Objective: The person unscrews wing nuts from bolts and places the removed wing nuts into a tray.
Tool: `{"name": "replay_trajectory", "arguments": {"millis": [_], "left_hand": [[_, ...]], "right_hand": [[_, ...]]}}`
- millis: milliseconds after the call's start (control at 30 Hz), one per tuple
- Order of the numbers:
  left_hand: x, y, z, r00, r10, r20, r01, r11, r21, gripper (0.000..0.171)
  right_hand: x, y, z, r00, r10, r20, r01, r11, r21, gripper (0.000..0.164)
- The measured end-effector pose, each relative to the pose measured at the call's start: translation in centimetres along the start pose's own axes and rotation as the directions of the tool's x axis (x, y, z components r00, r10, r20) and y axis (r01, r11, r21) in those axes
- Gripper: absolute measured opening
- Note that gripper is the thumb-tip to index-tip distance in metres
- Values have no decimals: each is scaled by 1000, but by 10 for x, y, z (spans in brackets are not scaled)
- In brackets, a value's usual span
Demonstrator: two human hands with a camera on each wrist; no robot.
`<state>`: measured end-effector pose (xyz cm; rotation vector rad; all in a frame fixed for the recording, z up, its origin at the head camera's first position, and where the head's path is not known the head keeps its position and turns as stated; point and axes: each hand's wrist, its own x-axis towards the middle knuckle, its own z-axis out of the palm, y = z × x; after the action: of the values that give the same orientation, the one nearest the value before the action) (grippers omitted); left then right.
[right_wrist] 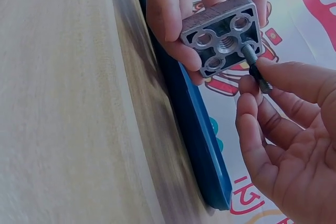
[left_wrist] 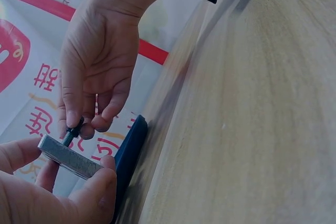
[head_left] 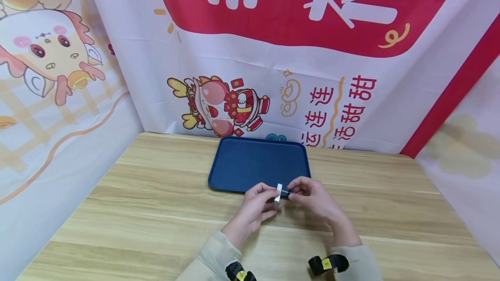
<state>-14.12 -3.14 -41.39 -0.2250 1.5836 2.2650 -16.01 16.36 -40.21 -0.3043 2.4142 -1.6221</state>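
Between the fingers of my left hand [head_left: 251, 211] is a square metal block [right_wrist: 218, 17], held on edge above the table near the tray. In the right wrist view its face shows a large threaded hole in the middle and smaller round holes at the corners. My right hand [head_left: 315, 197] pinches the dark head of a bolt [right_wrist: 251, 55] between thumb and fingertips. The bolt's silver threaded end points into one corner hole of the block, its tip right at that hole. Part of the block's back is hidden by the left fingers.
A dark blue tray [head_left: 258, 164] lies on the wooden table [head_left: 156, 194] just beyond the hands, near the back edge. A printed cloth [head_left: 250, 64] hangs behind the table, and more cloth stands along both sides.
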Motion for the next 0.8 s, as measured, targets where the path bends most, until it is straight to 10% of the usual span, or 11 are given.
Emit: {"name": "replay_trajectory", "arguments": {"millis": [567, 800], "left_hand": [[-1, 0, 0, 1000, 4, 2, -4, 1000, -2, 9], [0, 1, 0, 1000, 1, 0, -1, 1000, -6, 9]], "right_hand": [[2, -4, 5, 996, -93, -13, 90, 986, -142, 14], [1, -4, 3, 999, -4, -40, 4, 1000, 4, 25]]}}
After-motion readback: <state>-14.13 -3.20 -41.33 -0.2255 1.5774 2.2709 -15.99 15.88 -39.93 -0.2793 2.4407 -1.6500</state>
